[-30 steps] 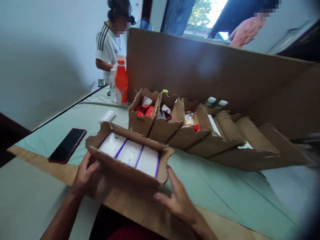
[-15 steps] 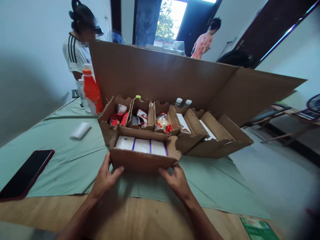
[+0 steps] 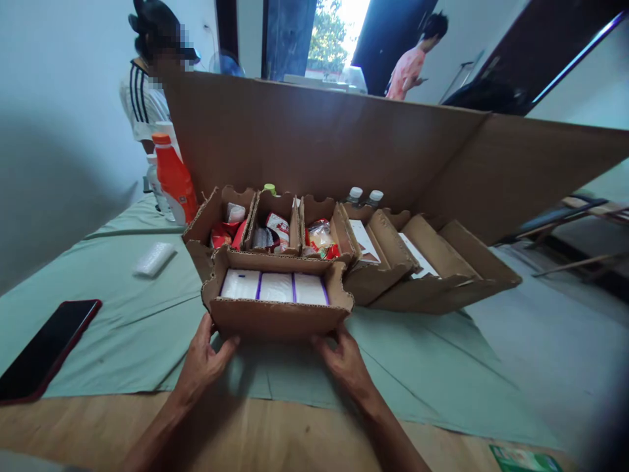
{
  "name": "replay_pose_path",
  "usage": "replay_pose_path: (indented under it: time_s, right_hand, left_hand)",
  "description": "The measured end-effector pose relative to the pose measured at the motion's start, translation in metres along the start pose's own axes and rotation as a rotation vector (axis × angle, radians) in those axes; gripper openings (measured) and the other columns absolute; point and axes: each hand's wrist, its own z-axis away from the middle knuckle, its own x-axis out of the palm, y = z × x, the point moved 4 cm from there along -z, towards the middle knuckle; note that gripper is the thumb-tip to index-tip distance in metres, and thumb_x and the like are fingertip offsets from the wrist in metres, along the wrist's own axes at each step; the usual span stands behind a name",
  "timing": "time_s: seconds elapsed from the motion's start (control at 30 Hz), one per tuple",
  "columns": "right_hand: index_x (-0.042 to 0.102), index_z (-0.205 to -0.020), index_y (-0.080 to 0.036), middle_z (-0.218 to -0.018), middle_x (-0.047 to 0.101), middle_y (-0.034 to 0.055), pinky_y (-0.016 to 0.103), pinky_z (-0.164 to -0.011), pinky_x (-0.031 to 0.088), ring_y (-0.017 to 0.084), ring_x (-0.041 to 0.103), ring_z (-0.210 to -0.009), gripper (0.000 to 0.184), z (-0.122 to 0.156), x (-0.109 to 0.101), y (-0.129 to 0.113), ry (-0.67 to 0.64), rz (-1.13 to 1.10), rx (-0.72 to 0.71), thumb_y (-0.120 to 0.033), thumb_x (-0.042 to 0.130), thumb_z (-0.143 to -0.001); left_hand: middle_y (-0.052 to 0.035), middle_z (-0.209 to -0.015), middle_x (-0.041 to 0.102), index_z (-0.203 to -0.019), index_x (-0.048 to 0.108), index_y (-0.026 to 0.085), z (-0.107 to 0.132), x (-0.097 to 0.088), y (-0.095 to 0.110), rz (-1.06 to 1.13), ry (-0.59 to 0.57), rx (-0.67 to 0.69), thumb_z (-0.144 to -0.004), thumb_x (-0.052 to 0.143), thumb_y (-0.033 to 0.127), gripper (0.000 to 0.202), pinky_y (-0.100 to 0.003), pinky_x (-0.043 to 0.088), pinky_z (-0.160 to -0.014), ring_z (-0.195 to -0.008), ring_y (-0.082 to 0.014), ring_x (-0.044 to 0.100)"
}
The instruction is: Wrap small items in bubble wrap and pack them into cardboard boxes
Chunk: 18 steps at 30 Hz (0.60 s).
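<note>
Matt cardboard tray (image 3: 278,319) (rough-edged).

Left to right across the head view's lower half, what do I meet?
Red-edged black rectangular phone, clear bubble-wrap bundle, open-topped brown cardboard box of white rectangular packs, flat green printed item.

Dim, bluish light; far opening (image 3: 338,36) overexposed; lower right corner blurred.

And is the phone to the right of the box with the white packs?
No, the phone lies left of that box, out past the left hand.
</note>
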Motion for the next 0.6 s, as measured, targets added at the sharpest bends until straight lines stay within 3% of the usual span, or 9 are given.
replay_pose_path:
  time_s: [0.2, 0.4, 0.5, 0.6]
  right_hand:
    - [0.064, -0.11, -0.019, -0.096, 0.076, 0.01, 0.037, -0.074, 0.054, 0.026, 0.071, -0.085, 0.039, 0.008, -0.005, 0.0, 0.023, -0.006, 0.012, -0.05, 0.06, -0.085]
    - [0.066, -0.113, -0.017, -0.099, 0.077, 0.0114, 0.038, -0.075, 0.057, 0.026, 0.073, -0.085, 0.043, 0.007, -0.011, -0.001, 0.052, 0.016, -0.005, -0.049, 0.061, -0.085]
    - [0.07, -0.114, -0.019, -0.105, 0.078, 0.0113, 0.039, -0.079, 0.059, 0.025, 0.073, -0.085, 0.041, 0.013, -0.04, -0.012, 0.142, 0.045, -0.068, -0.047, 0.065, -0.085]
    - [0.076, -0.097, -0.024, -0.09, 0.078, 0.0071, 0.038, -0.078, 0.06, 0.024, 0.073, -0.083, 0.025, 0.042, -0.086, -0.032, 0.166, 0.01, -0.193, -0.047, 0.067, -0.091]
  left_hand:
    - [-0.0086, -0.106, 0.069, -0.118, 0.056, 0.018, -0.003, 0.008, 0.002, 0.0, 0.023, 0.004, -0.082, 0.066, 0.045, 0.047, -0.033, 0.054, -0.081, -0.1, -0.0254, 0.066]
    - [-0.0108, -0.112, 0.069, -0.121, 0.057, 0.017, -0.006, 0.019, 0.008, 0.024, -0.015, 0.04, -0.081, 0.066, 0.044, 0.049, -0.04, 0.054, -0.092, -0.105, -0.0272, 0.067]
    - [-0.0151, -0.129, 0.067, -0.134, 0.052, 0.018, -0.003, 0.012, -0.005, 0.041, -0.012, 0.007, -0.08, 0.067, 0.048, 0.063, -0.046, 0.052, -0.1, -0.115, -0.0302, 0.067]
    - [-0.0179, -0.147, 0.058, -0.146, 0.046, 0.019, 0.004, -0.003, -0.017, 0.038, 0.038, -0.027, -0.08, 0.069, 0.053, 0.077, -0.05, 0.047, -0.11, -0.13, -0.0335, 0.061]
